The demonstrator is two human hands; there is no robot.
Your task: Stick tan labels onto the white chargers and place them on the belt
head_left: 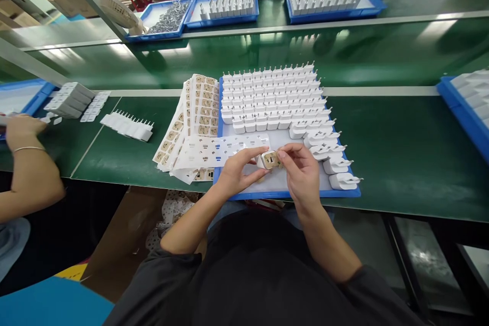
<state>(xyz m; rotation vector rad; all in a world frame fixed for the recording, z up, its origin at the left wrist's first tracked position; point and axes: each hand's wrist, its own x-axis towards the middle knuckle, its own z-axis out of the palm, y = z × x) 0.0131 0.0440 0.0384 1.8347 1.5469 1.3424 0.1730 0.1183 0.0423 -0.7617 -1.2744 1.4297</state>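
Both my hands hold one small white charger plug (268, 160) with a tan label on its face, just above the near part of a blue tray (290, 194). My left hand (239, 170) pinches its left side between thumb and fingers. My right hand (300, 168) grips its right side, fingertips on the label. Rows of white charger plugs (273, 97) stand with prongs up across the far part of the tray, and a few more lie along its right edge (336, 165). Sheets of tan stickers (191, 122) fan out to the left of the tray.
A co-worker's hand (21, 130) with a bracelet works at the left beside stacked white parts (71, 99) and a row of plugs (128, 126). Blue trays of plugs (229, 7) and metal parts (168, 18) sit on the far bench. Another blue tray (466, 107) is at right.
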